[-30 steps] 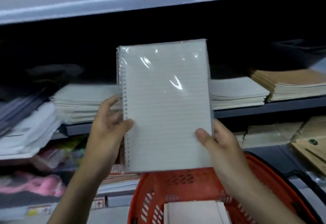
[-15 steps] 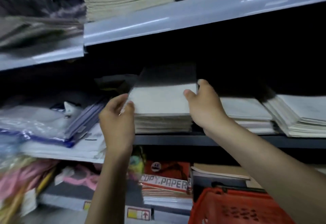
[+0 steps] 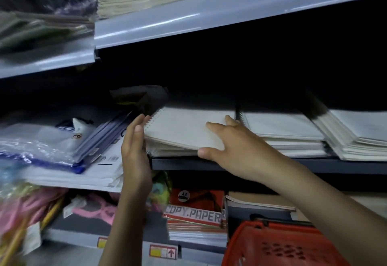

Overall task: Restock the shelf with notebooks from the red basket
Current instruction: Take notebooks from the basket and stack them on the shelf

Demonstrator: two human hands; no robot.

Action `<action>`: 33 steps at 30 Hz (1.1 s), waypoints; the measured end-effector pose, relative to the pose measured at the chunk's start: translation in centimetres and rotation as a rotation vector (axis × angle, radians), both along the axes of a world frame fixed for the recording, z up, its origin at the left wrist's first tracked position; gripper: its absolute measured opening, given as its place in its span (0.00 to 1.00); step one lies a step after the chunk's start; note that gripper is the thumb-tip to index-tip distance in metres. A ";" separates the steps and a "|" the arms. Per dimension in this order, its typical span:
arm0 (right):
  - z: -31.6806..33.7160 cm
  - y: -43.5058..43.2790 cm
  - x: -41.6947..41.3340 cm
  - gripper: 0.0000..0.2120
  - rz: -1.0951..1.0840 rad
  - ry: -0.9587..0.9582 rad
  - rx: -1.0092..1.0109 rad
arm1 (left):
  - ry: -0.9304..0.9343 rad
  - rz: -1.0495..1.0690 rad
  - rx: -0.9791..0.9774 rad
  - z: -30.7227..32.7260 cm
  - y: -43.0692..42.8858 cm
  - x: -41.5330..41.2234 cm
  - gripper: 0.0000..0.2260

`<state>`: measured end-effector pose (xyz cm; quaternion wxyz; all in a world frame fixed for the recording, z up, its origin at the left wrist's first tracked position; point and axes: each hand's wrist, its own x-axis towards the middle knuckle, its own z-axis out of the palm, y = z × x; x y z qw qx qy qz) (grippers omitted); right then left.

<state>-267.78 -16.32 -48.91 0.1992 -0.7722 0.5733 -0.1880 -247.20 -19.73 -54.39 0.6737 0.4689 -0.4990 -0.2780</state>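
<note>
A wire-bound notebook [image 3: 184, 131] is laid on a paper stack [image 3: 165, 153]; its spiral is touched by the left hand [image 3: 135, 154], fingers straight. Its matte cover is pressed by the right hand [image 3: 236, 148], fingers splayed.

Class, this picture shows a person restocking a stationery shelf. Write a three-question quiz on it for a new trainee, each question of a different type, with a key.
1. True or false: the right hand rests on top of the spiral notebook, which lies on a stack on the shelf.
2. The left hand is at which edge of that notebook? A the spiral-bound edge; B the far edge; C the right edge.
3. Fill in: the red basket is to the ____ of the copy paper pack.
Key: 1 true; 2 A; 3 right.
</note>
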 end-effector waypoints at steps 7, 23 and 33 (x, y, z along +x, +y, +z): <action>1.0 -2.7 0.8 0.31 0.012 0.089 -0.072 | -0.030 0.133 -0.067 0.1 0.1 -0.6 0.17; -1.7 2.6 -2.5 0.19 -0.144 -0.045 -0.536 | -0.404 0.424 -0.372 -1.3 4.3 -8.5 0.09; -26.3 11.8 -15.6 0.09 -0.343 0.062 0.392 | -0.710 -0.623 1.215 -24.3 12.1 -20.5 0.13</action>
